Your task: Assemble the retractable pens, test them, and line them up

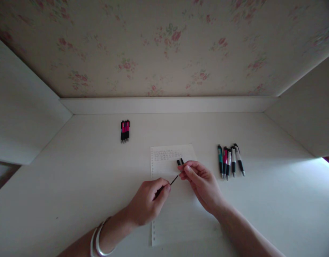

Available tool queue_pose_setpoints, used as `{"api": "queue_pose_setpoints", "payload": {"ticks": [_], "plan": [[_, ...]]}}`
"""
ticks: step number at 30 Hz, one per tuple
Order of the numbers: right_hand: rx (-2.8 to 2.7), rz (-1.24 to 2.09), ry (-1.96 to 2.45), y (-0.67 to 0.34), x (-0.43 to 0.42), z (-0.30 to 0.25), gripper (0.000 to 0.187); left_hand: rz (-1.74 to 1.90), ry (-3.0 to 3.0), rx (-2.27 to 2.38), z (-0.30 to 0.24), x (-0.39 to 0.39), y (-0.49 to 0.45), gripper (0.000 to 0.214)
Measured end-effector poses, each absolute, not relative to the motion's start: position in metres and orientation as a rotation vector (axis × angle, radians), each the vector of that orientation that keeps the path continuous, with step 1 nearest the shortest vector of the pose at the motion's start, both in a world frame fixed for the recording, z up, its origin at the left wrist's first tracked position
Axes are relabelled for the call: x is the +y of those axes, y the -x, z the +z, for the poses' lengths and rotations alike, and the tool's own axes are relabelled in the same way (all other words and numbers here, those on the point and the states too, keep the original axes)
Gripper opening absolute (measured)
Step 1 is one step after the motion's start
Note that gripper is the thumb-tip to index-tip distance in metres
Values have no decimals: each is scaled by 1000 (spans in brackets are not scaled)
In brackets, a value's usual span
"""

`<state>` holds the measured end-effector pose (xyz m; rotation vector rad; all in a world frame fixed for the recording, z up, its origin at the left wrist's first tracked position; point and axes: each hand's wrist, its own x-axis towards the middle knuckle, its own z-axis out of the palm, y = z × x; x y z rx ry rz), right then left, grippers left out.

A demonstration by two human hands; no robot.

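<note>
My left hand [150, 200] is closed around a thin dark pen refill [174, 180], which sticks out toward the upper right. My right hand [200, 184] is pinched at the refill's far end; whatever small part sits between its fingertips is too small to make out. Just beyond the right fingertips are two short black pieces [178, 162], perhaps pen parts; I cannot tell if the fingers touch them. Below both hands lies a sheet of loose-leaf paper [164, 228] with punched holes down its left edge and handwriting near its top.
Several pens [225, 162] with green, pink and white barrels lie in a loose row to the right. A tight group of pink-and-black pens [125, 131] lies at the back left. White panels enclose the desk [81, 171] left and right, with a floral wall [159, 53] behind.
</note>
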<state>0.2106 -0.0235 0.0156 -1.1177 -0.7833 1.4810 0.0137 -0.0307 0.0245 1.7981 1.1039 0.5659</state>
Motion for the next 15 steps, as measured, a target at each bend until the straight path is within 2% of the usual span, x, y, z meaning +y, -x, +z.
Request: {"api": "queue_pose_setpoints", "payload": {"ticks": [15], "plan": [[-827,1458,1110,-213,-22,14,21,573,-1783,1096,24,-31,-13,32]]}}
